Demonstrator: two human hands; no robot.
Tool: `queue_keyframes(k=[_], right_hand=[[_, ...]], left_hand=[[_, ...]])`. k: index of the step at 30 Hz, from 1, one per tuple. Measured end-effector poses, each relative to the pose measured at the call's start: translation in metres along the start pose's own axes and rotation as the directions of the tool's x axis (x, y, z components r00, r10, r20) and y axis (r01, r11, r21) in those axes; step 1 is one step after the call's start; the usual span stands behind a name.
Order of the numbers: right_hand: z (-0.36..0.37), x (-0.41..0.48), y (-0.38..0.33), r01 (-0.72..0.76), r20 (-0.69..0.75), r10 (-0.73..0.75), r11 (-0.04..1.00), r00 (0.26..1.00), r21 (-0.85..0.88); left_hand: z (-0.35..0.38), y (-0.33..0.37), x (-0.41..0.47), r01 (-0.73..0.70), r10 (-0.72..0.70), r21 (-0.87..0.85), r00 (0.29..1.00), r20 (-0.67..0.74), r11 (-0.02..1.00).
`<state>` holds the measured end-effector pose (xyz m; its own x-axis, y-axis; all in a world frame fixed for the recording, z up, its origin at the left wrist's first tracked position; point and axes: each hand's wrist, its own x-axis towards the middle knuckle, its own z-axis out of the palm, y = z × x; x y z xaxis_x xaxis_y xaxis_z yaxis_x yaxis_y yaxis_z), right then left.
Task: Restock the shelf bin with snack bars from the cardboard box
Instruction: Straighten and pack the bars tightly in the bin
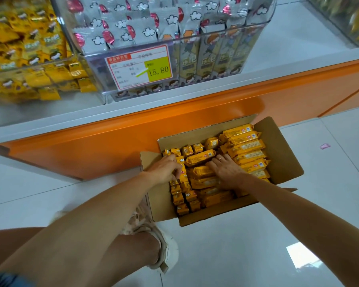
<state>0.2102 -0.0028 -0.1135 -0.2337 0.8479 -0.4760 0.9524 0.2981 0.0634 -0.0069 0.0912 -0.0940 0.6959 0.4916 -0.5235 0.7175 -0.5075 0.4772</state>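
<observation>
Box: the box [282,146] sits open on the floor, near us and right of centre, against the orange base of the shelf [71,112].
Bars: yellow bars [247,150] fill the box. Those on the right lie flat. Those along the left edge stand on end.
Left hand: our left hand [164,168] is at the box's left edge with its fingers bent down among the upright bars. We cannot tell whether they have hold of one.
Right hand: our right hand [226,170] lies flat and spread on the middle rows, gripping nothing.
Key relation: one long bar [199,158] lies loose on top, just beyond both hands and between them. The right fingertips are beside its right end.
Long axis: it runs left to right, across the line of our fingers, so we judge a grip from above would close over its width.
Nearer hand: the right, by a little.
Bin: the bin [19,68] of matching yellow packs is far left and well above the box. We take it as the target, so the lift goes up and left.
</observation>
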Motion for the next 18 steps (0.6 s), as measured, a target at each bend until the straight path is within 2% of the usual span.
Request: queue_keyframes(k=[4,7,8,9,11,14,18], right_hand=[[-0.002,-0.002,0.000,0.011,0.002,-0.012,0.997,1.000,0.082],[-0.006,-0.005,0.000,0.011,0.002,-0.012,0.991,1.000,0.135],[-0.007,-0.007,0.000,0.007,0.010,-0.009,0.988,1.000,0.156],[-0.008,-0.008,-0.001,0.002,0.021,-0.006,0.983,1.000,0.182],[-0.009,-0.011,-0.002,-0.010,0.046,0.000,0.974,0.999,0.226],[-0.012,-0.016,-0.004,-0.041,0.067,0.025,0.966,0.997,0.257],[-0.028,-0.030,-0.006,-0.061,0.058,0.045,0.950,0.997,0.305]], left_hand=[[0.004,-0.008,0.001,0.039,-0.040,-0.012,0.998,-0.044,0.999],[0.005,-0.005,-0.001,0.121,-0.143,-0.241,0.987,-0.074,0.963],[0.004,-0.004,-0.002,0.131,-0.157,-0.263,0.984,-0.079,0.956],[0.003,-0.002,-0.002,0.126,-0.143,-0.220,0.988,-0.064,0.967],[-0.001,0.000,-0.004,0.152,-0.171,-0.273,0.984,-0.047,0.950],[-0.009,0.005,-0.011,0.118,-0.145,-0.236,0.985,-0.099,0.965],[-0.024,0.011,-0.028,0.094,-0.134,-0.350,0.987,-0.094,0.932]])
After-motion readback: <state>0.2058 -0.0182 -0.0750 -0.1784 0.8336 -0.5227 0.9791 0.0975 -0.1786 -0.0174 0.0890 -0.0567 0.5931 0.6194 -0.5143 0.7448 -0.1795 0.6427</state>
